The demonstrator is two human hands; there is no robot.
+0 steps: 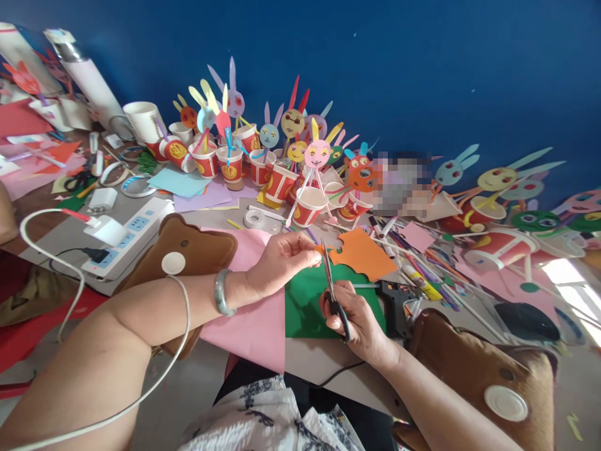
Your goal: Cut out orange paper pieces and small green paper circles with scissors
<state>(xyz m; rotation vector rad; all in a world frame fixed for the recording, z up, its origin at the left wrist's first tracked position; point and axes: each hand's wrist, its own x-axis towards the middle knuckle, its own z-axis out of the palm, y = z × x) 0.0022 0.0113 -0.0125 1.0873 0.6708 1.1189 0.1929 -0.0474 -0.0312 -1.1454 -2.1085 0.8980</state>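
My right hand [352, 316] grips a pair of black-handled scissors [330, 275], blades pointing away from me. At the blades, my left hand [286, 260] pinches a small piece of orange paper [320, 248] between thumb and fingertips. Just right of the blades lies a larger orange sheet [364, 254] with notched, cut edges. Beneath both hands are a green sheet [305, 307] and a pink sheet [253, 326], side by side. A black glue gun [397, 307] lies right of my right hand.
Paper-cup rabbit figures [310, 203] line the blue wall. A white power strip [134, 235] with plugs and a cable stands left. Brown cushions [201, 247] flank the work area. Pens and sticks [425, 282] clutter the right. A tape roll [254, 218] lies ahead.
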